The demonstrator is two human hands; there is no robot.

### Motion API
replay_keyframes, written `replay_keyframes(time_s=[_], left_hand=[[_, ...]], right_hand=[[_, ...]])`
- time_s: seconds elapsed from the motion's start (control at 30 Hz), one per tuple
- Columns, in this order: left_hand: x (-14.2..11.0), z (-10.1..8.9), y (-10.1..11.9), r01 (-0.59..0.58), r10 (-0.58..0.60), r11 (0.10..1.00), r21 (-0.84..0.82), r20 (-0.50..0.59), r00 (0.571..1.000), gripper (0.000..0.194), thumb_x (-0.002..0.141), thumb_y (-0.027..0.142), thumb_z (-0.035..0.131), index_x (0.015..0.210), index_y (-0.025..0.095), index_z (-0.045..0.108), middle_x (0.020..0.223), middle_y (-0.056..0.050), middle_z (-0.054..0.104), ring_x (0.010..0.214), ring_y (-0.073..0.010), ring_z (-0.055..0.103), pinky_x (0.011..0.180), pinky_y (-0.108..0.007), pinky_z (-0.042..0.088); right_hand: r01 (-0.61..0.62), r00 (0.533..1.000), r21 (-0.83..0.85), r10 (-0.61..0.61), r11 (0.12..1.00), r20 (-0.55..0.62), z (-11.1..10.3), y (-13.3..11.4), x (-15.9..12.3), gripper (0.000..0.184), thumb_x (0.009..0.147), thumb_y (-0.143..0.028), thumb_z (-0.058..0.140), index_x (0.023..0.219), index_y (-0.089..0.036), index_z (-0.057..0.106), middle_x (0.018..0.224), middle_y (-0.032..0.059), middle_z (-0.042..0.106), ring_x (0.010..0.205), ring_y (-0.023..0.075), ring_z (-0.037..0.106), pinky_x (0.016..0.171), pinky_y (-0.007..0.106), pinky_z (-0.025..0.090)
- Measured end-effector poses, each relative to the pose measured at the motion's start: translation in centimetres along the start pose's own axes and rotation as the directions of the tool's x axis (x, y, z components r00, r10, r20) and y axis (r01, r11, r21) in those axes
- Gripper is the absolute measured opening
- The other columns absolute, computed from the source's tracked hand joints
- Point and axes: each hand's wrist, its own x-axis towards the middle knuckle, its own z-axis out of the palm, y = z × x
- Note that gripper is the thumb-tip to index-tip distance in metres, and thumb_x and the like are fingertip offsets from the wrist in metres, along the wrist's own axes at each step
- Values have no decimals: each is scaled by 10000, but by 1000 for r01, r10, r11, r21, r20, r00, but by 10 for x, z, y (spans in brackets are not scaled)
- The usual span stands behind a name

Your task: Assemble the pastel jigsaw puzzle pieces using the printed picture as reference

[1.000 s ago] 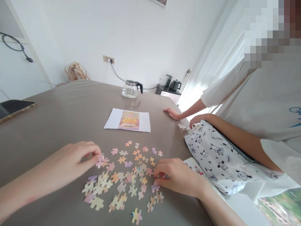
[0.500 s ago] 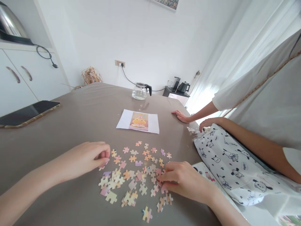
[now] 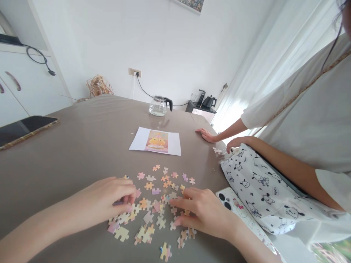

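Many small pastel jigsaw puzzle pieces (image 3: 161,221) lie loose on the brown tabletop, some overlapping. My left hand (image 3: 117,195) is over the left side of the pile, fingers curled in and thumb close to them. Whether a piece is between them is hidden. On the right side, my right hand (image 3: 201,212) rests on the pieces, its index finger and thumb apart with pieces showing between them. A white sheet with a printed yellow and pink picture (image 3: 157,141) lies beyond the pile. One piece (image 3: 165,252) is apart, nearest to me.
A glass pot (image 3: 158,106) stands at the back. At far left lies a dark phone or tablet (image 3: 27,128). Another person's hand (image 3: 206,135) rests on the table's right edge; their other arm lies over a patterned bag (image 3: 255,190). A phone (image 3: 233,204) lies beside it.
My left hand has moved right and down onto the left part of the pile. My right hand has shifted left over the pieces. The view has turned slightly right.
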Motion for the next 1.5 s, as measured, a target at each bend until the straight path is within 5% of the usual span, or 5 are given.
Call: replay_keyframes(time_s=[0.47,0.67,0.93,1.3,1.5], left_hand=[[16,17,1,55,-44,996,75,-142,989,205,960,386,452,931,263,614,782,16,598,698,-176,525,667,-278,330],[4,-3,-7,71,-59,994,81,-147,987,248,980,457,441,1125,355,615,948,16,652,878,-207,595,793,-299,366],[4,-6,7,82,-75,988,130,-57,996,131,855,374,678,862,259,616,877,38,636,819,-197,575,734,-291,335],[5,-11,26,17,7,984,180,-129,992,160,904,192,582,751,232,603,796,54,664,760,-179,606,677,-272,342],[-8,-11,3,-87,176,944,317,-262,949,247,1011,286,430,853,224,609,866,6,660,804,-191,589,728,-311,346]], right_hand=[[-127,992,-107,127,986,-8,15,-7,13,462,1017,-524,440,1403,-275,494,957,42,643,857,221,623,585,284,328],[-131,988,-84,122,988,-97,20,-2,11,429,1025,-416,460,1423,-256,466,905,29,653,806,205,616,578,284,307],[-49,995,-151,34,987,-95,7,-14,23,257,1008,-326,494,1217,-274,635,836,15,622,749,174,579,552,289,250],[-142,988,-211,124,967,-96,20,-63,82,127,950,-263,587,900,-195,682,917,53,625,848,212,631,582,260,406],[-175,981,-223,150,959,-124,21,-69,86,145,925,-161,557,831,-181,666,906,67,625,867,209,617,587,250,417]])
